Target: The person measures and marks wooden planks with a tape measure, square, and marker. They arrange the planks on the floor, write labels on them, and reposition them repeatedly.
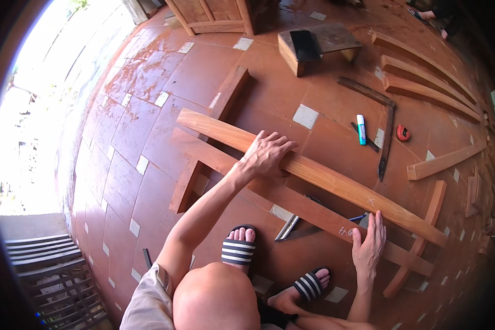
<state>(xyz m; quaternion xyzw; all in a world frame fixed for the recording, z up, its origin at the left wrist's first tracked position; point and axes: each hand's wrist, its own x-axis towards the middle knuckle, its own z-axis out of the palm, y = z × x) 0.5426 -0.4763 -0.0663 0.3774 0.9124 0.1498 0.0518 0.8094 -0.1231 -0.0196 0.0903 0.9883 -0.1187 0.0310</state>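
Two long wooden beams lie side by side across two shorter timbers on the tiled floor. The far beam (327, 179) is the lighter one, and my left hand (267, 155) is closed over it left of its middle. My right hand (370, 242) has its fingers stretched out, their tips against the near edge of that beam toward its right end. Beneath that palm runs the near beam (313, 212), darker, with white marks by the thumb. The left cross timber (232, 91) and the right cross timber (432, 206) support both.
Beyond the beams lie a dark carpenter's square (389, 135), a white-and-teal tube (361, 131) and a red tape measure (402, 133). A low wooden stool (338, 38) bears a black phone (304, 45). More timbers (429, 74) lie at right. A metal rule (287, 226) rests near my sandalled feet.
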